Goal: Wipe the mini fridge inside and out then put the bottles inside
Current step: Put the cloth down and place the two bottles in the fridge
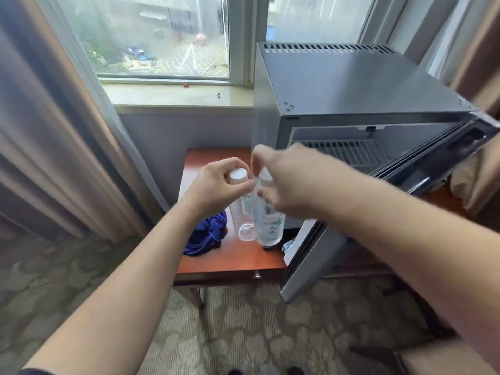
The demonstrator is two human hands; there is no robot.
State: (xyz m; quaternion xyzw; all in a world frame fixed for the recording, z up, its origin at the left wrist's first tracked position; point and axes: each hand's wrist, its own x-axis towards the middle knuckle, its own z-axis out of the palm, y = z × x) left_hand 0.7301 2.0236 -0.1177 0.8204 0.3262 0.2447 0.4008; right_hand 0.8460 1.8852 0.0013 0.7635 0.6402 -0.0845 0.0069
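Observation:
Two clear plastic bottles with white caps stand side by side on the red-brown table (230, 262), left of the grey mini fridge (351, 87). My left hand (220, 186) pinches the left bottle (242, 212) at its neck, just under the cap. My right hand (281, 180) grips the top of the right bottle (270, 226), covering its cap. The fridge door (311, 258) hangs open toward me, and a wire shelf (343, 151) shows inside. A blue cloth (207, 234) lies crumpled on the table under my left wrist.
A window and sill (176, 96) sit behind the table, with curtains (54, 131) at the left. A beige cloth (470, 180) lies at the right beyond the fridge. Patterned carpet (243, 320) covers the floor below.

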